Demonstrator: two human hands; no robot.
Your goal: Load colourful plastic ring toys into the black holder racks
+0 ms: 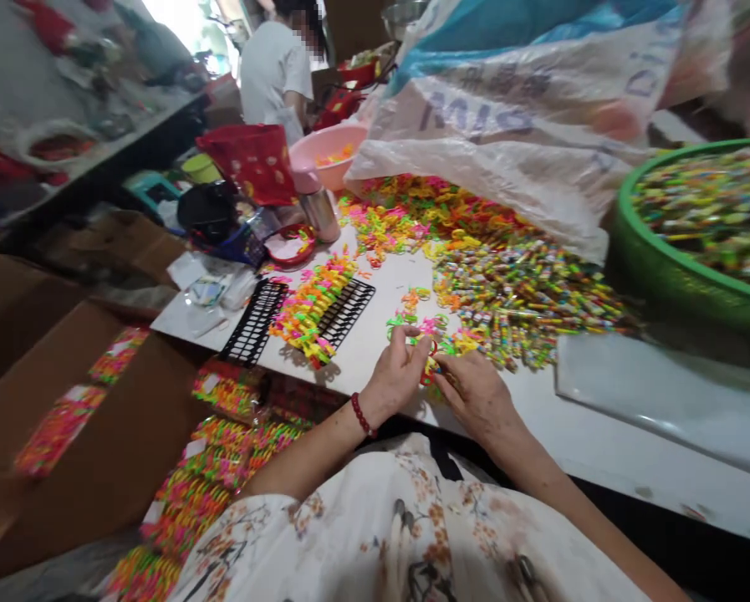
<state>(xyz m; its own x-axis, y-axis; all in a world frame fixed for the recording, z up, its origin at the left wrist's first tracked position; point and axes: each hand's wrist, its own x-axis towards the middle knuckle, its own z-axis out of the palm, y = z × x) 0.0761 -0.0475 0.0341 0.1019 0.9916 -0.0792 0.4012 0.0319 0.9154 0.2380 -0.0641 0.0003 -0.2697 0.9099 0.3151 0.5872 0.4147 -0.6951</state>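
My left hand point(400, 374), with a dark red bead bracelet point(363, 415) at the wrist, is closed with its thumb and fingers pinched on a small red plastic piece point(427, 379). From the other side my right hand point(477, 395) meets it, fingers pinched at the same spot; a small thin stick seems to be in them, partly hidden. Just beyond my hands lie loose coloured plastic pieces point(434, 324). A heap of striped, multicoloured little sticks point(512, 297) spreads to the right. On the left, a black rack point(349, 309) carries rows of bright assembled pieces point(315, 305).
A green tub point(629, 242) of sticks stands at the right, beside a flat white sheet point(650, 393). A large printed plastic sack point(506, 117) lies behind the heaps. At lower left a cardboard box point(99, 401) stands near packed bundles point(205, 477). A person point(274, 71) is further back.
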